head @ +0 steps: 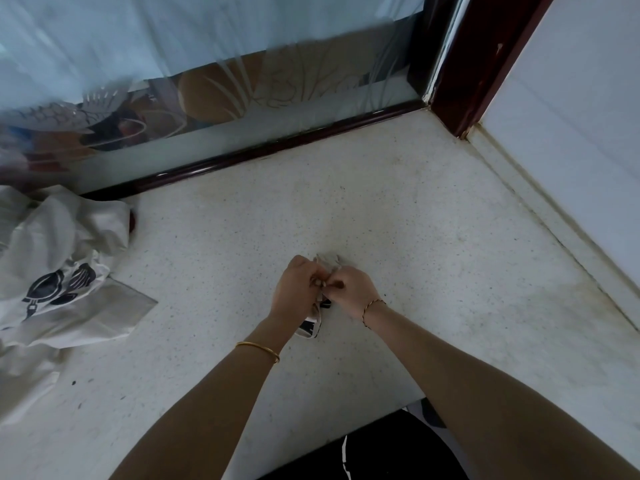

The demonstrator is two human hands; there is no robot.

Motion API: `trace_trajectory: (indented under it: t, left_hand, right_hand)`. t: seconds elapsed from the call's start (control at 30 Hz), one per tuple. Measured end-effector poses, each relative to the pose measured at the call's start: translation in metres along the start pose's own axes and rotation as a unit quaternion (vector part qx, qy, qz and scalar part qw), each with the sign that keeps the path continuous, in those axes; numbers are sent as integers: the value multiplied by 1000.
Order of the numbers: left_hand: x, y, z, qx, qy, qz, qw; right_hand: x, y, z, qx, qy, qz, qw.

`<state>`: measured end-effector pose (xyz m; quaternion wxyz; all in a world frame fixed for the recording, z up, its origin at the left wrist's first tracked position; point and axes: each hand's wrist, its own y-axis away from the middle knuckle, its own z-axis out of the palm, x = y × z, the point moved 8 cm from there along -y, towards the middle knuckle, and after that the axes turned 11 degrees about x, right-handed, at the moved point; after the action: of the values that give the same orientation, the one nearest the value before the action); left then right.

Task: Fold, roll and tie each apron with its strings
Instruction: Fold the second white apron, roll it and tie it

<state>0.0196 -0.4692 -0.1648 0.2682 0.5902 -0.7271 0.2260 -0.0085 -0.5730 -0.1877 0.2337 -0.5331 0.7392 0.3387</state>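
Note:
A small rolled white apron [329, 260] with black print lies on the speckled counter [415, 237], mostly hidden under my hands. My left hand [298, 289] and my right hand [353, 289] meet over the roll, fingers curled, each pinching a thin apron string [323, 283] between them. A printed end of the roll [310, 327] sticks out below my left wrist.
A loose heap of white aprons [59, 271] with a black print lies at the left edge of the counter. A frosted glass panel [207, 81] with a dark wooden frame stands behind. A white wall [571, 133] closes the right side.

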Motion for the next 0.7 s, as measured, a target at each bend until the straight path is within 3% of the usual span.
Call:
trace_trajectory:
  t: [0.27, 0.4, 0.7]
  left_hand:
    - [-4, 4, 2, 21, 14, 31, 999]
    - [-10, 5, 1, 27, 28, 11, 999]
    - [-21, 7, -1, 12, 78, -43, 996]
  right_hand:
    - [3, 2, -7, 40, -53, 34, 997]
    - [1, 4, -3, 13, -96, 54, 994]
    - [0, 3, -2, -12, -54, 29, 998]
